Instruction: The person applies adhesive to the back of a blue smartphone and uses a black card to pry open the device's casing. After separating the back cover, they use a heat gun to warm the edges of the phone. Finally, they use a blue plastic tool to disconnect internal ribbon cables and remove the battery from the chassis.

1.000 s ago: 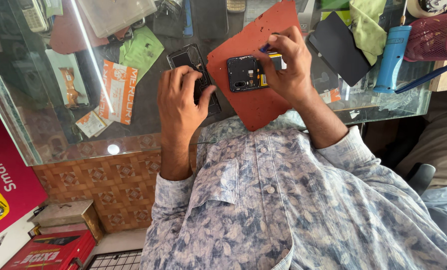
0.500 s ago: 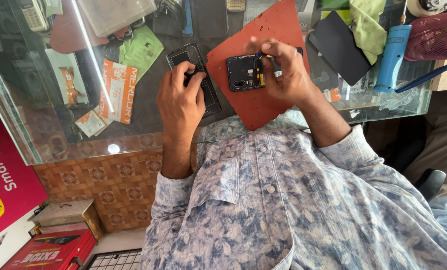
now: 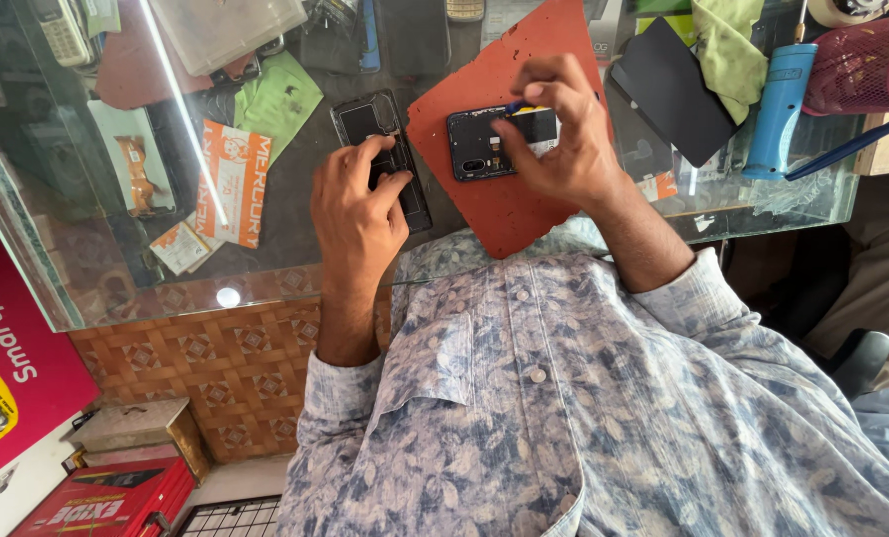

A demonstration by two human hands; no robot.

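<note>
An opened black phone (image 3: 484, 144) lies with its inner side up on a red mat (image 3: 504, 214) on the glass counter. My right hand (image 3: 569, 134) is bent over the phone's right end, pinching a small blue-tipped tool (image 3: 513, 105) against it. To the left of the mat lies a black phone frame (image 3: 365, 119). My left hand (image 3: 357, 204) lies on the frame's near half, with its fingertips curled and pressing on it.
The glass counter edge (image 3: 266, 288) runs across in front of my body. A blue cylindrical tool (image 3: 775, 109), a dark flat panel (image 3: 673, 89), a green cloth (image 3: 728, 45) and a pink mesh basket (image 3: 857, 65) lie to the right. Packets and a clear plastic box (image 3: 226, 30) lie to the left.
My right hand has lowered its fingers and the tool onto the phone's right end. My left hand has shifted its fingertips slightly on the frame.
</note>
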